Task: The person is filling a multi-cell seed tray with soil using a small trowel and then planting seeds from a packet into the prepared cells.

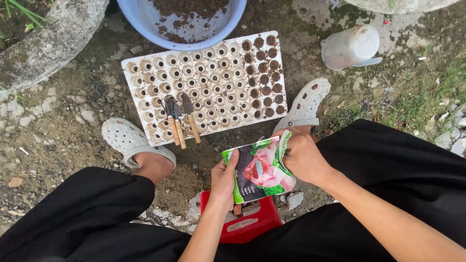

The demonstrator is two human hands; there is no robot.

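A green seed packet (259, 170) with a pink flower picture is held between both hands over the ground. My left hand (224, 178) grips its left edge. My right hand (303, 156) pinches its top right corner, where the packet's top edge is bent. Beyond the packet lies a white seedling tray (145, 63) with many round cells, the right columns filled with dark soil. Three small garden tools with wooden handles (180, 127) rest on the tray's near left part.
A blue basin (145, 24) with some soil sits beyond the tray. A clear plastic jug (350, 47) lies at the right. A red stool (252, 225) is beneath me. My feet in white clogs (124, 138) flank the tray. A stone pot (53, 39) stands far left.
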